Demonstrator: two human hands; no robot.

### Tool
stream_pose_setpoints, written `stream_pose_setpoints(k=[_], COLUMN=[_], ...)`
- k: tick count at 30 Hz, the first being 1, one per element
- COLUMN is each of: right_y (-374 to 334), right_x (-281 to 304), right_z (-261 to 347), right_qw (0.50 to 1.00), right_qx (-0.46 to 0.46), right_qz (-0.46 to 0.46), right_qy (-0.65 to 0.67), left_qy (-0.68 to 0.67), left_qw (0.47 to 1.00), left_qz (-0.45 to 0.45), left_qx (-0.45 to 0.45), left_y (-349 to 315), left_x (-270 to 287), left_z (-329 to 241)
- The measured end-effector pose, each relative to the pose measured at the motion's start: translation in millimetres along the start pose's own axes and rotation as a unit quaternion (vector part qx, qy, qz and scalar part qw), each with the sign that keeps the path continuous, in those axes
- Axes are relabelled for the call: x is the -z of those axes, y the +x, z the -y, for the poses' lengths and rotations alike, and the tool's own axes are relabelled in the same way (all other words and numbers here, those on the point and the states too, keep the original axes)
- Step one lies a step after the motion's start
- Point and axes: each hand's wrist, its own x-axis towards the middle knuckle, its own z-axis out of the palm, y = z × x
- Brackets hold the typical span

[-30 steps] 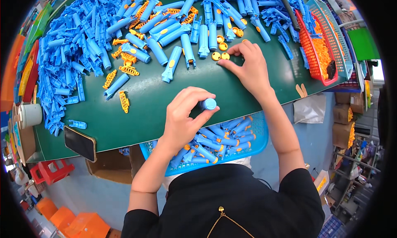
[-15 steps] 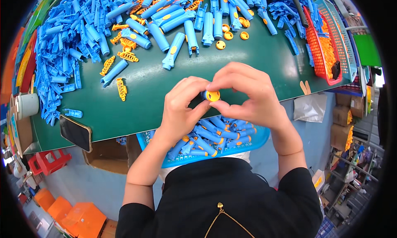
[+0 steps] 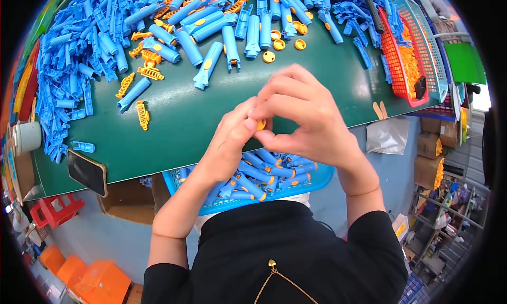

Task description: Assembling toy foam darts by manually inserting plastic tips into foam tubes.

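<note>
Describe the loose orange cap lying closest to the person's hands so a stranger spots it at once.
On the green table, find the blue tubes heaped along the far side. At their near edge, past the right hand, several small round orange caps lie loose. The one meant sits nearer the person than every other cap in that scatter.

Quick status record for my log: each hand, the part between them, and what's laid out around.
Left hand: curled around an orange-ended part
Right hand: thumb and fingers bent at the same part, grip partly hidden
Part: orange end visible, rest covered by fingers
Beyond hands: loose orange caps and blue tubes on the green table
Far left: heap of blue pieces
Left edge: phone, tilted
Right: red basket of orange pieces
Below table edge: light-blue basket of orange-ended blue tubes
</note>
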Motion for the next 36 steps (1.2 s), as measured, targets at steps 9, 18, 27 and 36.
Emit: stream_pose_setpoints(k=[9,18,27,36], right_y=[-16,-20,-3,10], right_x=[-61,-79,-25,-29], right_z=[-12,-26,-67,-76], right_qw=[0.922,0.936,0.968,0.952], right_qx=[-0.091,-0.020,-0.148,-0.198], right_qz=[-0.077,-0.136,-0.199,-0.144], right_qy=[0.368,0.323,-0.028,-0.185], left_qy=[0.001,0.024,0.260,0.762], left_qw=[0.995,0.992,0.953,0.579], left_qz=[-0.070,-0.072,-0.037,-0.255], left_qx=[-0.068,-0.105,-0.151,-0.139], left_y=[-4,1,-13,48], left_x=[-12,-12,7,46], left_z=[19,21,-23,-21])
